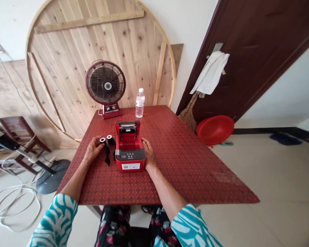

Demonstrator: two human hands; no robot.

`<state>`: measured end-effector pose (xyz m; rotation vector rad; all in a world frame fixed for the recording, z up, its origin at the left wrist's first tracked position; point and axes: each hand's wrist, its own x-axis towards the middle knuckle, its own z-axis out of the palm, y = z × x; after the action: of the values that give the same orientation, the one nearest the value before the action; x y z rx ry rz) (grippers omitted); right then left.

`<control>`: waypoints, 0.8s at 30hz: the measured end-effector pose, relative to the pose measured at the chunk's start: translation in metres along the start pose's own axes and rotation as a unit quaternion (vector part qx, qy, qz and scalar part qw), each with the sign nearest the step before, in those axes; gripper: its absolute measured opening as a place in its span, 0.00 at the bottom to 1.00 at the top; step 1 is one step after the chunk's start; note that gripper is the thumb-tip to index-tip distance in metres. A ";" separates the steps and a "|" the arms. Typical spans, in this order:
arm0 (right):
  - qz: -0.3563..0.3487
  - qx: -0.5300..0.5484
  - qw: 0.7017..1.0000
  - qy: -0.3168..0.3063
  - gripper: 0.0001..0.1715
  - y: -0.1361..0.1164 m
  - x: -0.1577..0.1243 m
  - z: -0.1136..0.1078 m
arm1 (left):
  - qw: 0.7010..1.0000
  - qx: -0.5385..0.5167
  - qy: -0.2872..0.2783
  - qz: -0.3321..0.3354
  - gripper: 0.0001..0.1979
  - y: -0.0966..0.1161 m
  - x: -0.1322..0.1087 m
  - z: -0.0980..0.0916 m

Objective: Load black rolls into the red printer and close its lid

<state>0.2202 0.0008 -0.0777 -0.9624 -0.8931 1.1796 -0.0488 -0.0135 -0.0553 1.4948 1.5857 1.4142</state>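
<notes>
A red and dark grey printer [130, 155] stands on the table, its lid [128, 129] raised and its red inner bay exposed. A white label with print is on its front. My right hand [148, 152] is curled against the printer's right side, the thumb not clearly seen. To the printer's left stand two small black ribbon rolls with white cores. My left hand [94, 149] has its fingertips closed on the nearer ribbon roll [102, 140], from which a loose black strip trails toward me. The other ribbon roll [110, 139] is just beside it, closer to the printer.
A dark red fan [106, 84] and a water bottle [140, 103] stand at the back of the patterned red table [185, 164]. Behind leans a round wooden board [74, 61]. A red basin [216, 129] and a broom [189, 113] are by the door. Cable coils lie at left.
</notes>
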 end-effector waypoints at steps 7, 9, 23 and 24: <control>0.000 0.008 1.000 -0.004 0.23 0.001 0.001 0.000 | 0.999 0.050 0.018 -0.001 0.24 0.011 -0.006 0.000; 0.003 0.010 1.000 -0.009 0.23 0.001 0.001 0.000 | 0.998 0.054 0.035 0.009 0.25 0.017 -0.004 0.002; -0.009 0.002 1.000 0.004 0.23 0.001 0.002 0.002 | 0.960 0.268 -0.059 -0.061 0.15 0.033 0.030 0.017; -0.009 0.001 1.000 0.002 0.23 0.001 0.002 0.002 | 0.958 0.272 -0.058 -0.067 0.14 0.034 0.031 0.017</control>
<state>0.2187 0.0029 -0.0778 -0.9529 -0.8952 1.1617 -0.0282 0.0154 -0.0215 1.6857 2.0611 0.8271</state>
